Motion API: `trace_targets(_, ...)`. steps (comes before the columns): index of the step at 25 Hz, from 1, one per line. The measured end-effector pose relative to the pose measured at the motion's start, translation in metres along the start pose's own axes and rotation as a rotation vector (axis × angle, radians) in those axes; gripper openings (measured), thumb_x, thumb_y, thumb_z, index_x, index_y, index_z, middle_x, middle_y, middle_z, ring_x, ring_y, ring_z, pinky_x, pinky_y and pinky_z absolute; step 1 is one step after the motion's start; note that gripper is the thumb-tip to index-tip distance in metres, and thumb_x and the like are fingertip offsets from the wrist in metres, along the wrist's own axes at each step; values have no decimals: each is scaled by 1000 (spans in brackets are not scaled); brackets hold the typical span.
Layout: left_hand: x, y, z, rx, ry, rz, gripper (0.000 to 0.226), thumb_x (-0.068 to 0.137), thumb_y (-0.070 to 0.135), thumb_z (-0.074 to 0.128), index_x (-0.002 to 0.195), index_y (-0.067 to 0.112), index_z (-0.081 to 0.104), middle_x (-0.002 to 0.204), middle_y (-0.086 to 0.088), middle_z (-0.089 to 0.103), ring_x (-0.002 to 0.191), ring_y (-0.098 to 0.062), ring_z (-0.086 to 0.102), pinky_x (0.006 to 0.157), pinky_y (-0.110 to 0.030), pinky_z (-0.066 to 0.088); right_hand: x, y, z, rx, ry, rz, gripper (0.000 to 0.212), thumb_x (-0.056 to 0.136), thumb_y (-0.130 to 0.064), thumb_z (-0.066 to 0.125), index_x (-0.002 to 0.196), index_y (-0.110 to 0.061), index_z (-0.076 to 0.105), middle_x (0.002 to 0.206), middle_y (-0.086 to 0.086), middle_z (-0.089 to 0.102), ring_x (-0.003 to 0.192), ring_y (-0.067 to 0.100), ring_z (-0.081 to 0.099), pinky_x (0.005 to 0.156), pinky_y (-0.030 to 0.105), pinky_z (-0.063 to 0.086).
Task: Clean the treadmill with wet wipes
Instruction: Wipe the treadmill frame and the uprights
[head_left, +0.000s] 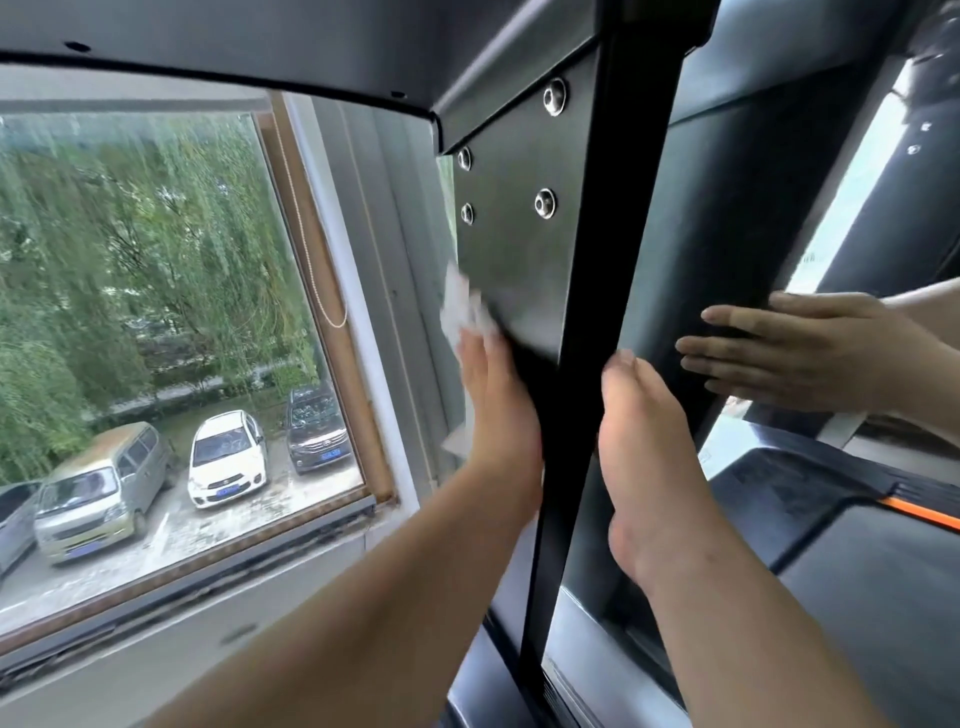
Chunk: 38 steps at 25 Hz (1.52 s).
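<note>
Item, left: wet wipe (462, 306) was pressed flat under my left grip (493, 405), fingers straight, against the bolted side panel (519, 249) of the treadmill upright (608, 260); I judged wiping mid-course, with the panel's upper part left. Item, centre: my right grip (649, 431), fingers extended, held nothing and lay along the upright. Item, right: the deck (883, 597) showed no sign of wiping yet.
</note>
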<state>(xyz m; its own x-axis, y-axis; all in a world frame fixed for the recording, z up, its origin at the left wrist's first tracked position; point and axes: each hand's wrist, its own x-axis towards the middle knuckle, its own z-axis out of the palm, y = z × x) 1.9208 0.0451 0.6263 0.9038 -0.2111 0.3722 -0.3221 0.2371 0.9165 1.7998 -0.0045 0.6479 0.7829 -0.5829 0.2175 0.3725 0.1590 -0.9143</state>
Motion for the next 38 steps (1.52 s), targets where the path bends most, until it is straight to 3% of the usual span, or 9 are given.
trace_targets(4, -55, -107, -14, -234, 24, -449, 103, 47, 109, 49, 142, 69, 38, 162, 29, 31, 149, -13, 37, 120, -52, 27, 0, 1, -3, 21, -46, 10, 33, 106, -42, 41, 99, -20, 65, 86, -5, 70, 87, 7, 67, 75, 29, 46)
trace_targets(7, -78, -14, 9, -33, 17, -221, 74, 80, 91, 45, 139, 47, 52, 144, 10, 59, 131, -14, 57, 114, -47, 44, 4, 4, -7, -22, -81, 26, 40, 103, -51, 39, 106, -24, 68, 92, -8, 75, 86, 2, 71, 79, 33, 54)
trace_targets(10, -102, 25, 27, 30, 96, -89, 39, 108, 48, 35, 117, 22, 63, 106, 14, 71, 95, 11, 61, 86, -4, 46, 5, 6, -12, -1, -131, 35, 41, 102, -50, 41, 112, -21, 68, 103, 8, 75, 101, 29, 72, 96, 51, 55)
trace_targets(12, -125, -4, 18, -58, 168, -226, 33, 102, 43, 46, 92, 17, 63, 78, 15, 69, 79, 5, 61, 69, -10, 48, 4, 8, -18, -5, -134, -31, 35, 106, -40, 42, 111, -19, 70, 108, 7, 74, 108, 28, 69, 102, 49, 51)
trace_targets(17, -138, -33, 14, -268, 92, -625, 43, 96, 51, 48, 99, 20, 77, 100, -4, 78, 94, -26, 70, 89, -38, 54, -2, 36, -35, -44, -71, -8, 25, 105, -29, 52, 108, -32, 76, 107, -6, 77, 109, 12, 70, 102, 42, 52)
trace_targets(22, -126, -25, 10, -77, 41, -305, 41, 97, 60, 43, 103, 32, 73, 108, -1, 77, 109, -26, 71, 104, -52, 51, -16, 44, -51, -269, 87, 48, 24, 98, -37, 62, 88, -20, 75, 74, -11, 74, 69, 0, 69, 65, 17, 54)
trace_targets(27, -124, -7, 19, 218, -302, -52, 49, 109, 56, 26, 126, 38, 68, 124, 18, 70, 120, 3, 61, 106, -29, 47, -34, 56, -35, 289, -54, 203, 37, 99, -52, 54, 110, -22, 72, 93, -20, 77, 88, -4, 71, 70, 10, 51)
trace_targets(32, -111, -4, 6, 738, -218, 282, 57, 107, 56, 36, 70, 20, 59, 63, 8, 56, 64, -13, 58, 59, -33, 45, -24, 63, -36, 503, 164, 424, 39, 105, -44, 47, 116, -15, 70, 87, 4, 80, 78, 12, 77, 68, 24, 56)
trace_targets(38, -93, 7, -22, 414, 89, 390, 42, 102, 37, 52, 71, 11, 58, 60, -7, 56, 56, -30, 55, 54, -48, 47, -9, -6, 2, -13, 287, -296, 28, 102, -54, 40, 125, -50, 55, 116, -26, 60, 113, -12, 52, 109, 28, 36)
